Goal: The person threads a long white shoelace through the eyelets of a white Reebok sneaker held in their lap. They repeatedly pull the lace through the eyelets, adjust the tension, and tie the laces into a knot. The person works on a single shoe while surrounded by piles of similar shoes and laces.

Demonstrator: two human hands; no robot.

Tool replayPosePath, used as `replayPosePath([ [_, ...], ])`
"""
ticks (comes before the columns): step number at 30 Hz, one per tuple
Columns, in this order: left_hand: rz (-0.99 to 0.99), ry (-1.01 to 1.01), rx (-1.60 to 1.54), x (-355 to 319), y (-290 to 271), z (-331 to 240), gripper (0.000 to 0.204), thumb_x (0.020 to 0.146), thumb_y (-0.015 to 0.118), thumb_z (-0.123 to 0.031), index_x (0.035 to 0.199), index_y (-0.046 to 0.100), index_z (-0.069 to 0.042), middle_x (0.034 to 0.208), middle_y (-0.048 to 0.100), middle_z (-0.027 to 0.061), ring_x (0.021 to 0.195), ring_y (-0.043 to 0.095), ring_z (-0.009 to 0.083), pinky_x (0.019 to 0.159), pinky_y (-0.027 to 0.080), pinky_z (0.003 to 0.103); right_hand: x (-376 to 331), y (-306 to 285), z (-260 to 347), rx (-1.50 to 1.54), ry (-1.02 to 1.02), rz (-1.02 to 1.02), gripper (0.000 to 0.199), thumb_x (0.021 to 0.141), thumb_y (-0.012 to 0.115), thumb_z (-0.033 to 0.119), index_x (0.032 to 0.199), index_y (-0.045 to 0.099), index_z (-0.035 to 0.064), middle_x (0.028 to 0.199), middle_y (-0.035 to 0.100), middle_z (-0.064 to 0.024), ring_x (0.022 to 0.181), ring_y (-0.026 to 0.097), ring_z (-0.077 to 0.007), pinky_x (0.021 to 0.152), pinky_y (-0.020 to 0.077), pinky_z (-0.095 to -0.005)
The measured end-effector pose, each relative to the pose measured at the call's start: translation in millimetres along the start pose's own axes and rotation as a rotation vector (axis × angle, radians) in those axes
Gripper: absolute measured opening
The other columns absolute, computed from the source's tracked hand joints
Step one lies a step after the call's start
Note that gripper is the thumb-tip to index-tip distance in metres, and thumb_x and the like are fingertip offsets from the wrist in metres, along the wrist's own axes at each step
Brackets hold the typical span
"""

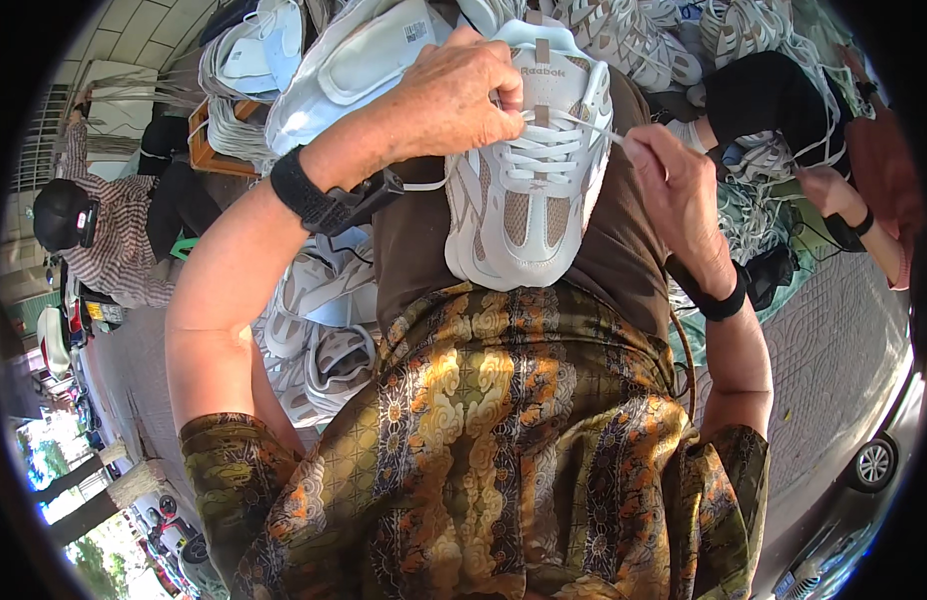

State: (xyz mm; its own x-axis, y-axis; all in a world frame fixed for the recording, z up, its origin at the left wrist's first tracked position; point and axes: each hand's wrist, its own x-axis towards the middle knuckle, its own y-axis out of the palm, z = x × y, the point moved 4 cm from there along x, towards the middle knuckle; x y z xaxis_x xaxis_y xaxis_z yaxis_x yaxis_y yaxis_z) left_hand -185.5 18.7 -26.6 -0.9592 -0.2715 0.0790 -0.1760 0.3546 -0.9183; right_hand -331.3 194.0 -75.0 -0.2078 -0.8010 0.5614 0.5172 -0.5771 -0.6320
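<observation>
Heaped pale sneakers [314, 60] behind; on the lap sits a white mesh-panelled shoe [529, 170], toe down. Left hand [454, 95] clamps its tongue, right hand [674, 175] pinches the white lace [584, 125] taut.

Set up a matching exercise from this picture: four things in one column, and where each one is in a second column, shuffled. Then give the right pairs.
Things:
1. white sneaker
2. left hand
3. right hand
4. heap of white sneakers

Places:
A. on the ground beneath the person's left forearm
B. pinching the end of a white lace to the right of the shoe
C. resting on the person's lap, toe toward the body
D. gripping the top of the shoe near its tongue

Pairs: 1-C, 2-D, 3-B, 4-A
</observation>
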Motion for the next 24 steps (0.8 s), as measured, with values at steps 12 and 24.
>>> replayPosePath([
  [12,-0.235,0.153,0.306,-7,14,-7,0.017,0.086,0.053,-0.016,0.095,0.065,-0.007,0.103,0.058,0.0098,0.097,0.05,0.0319,0.078,0.045,0.044,-5,1,11,0.358,0.164,0.398,0.017,0.094,0.053,0.011,0.083,0.052,-0.0017,0.067,0.043,-0.0061,0.061,0.04,-0.0125,0.058,0.037,-0.0295],
  [24,-0.272,0.148,0.222,-5,18,-6,0.018,0.087,0.051,-0.013,0.099,0.064,-0.007,0.104,0.056,0.0092,0.095,0.049,0.0325,0.082,0.044,0.042,25,10,-36,1.497,0.939,-0.036,0.022,0.098,0.049,0.018,0.079,0.051,0.0057,0.062,0.031,0.0079,0.05,0.027,-0.0023,0.043,0.024,-0.0189],
])
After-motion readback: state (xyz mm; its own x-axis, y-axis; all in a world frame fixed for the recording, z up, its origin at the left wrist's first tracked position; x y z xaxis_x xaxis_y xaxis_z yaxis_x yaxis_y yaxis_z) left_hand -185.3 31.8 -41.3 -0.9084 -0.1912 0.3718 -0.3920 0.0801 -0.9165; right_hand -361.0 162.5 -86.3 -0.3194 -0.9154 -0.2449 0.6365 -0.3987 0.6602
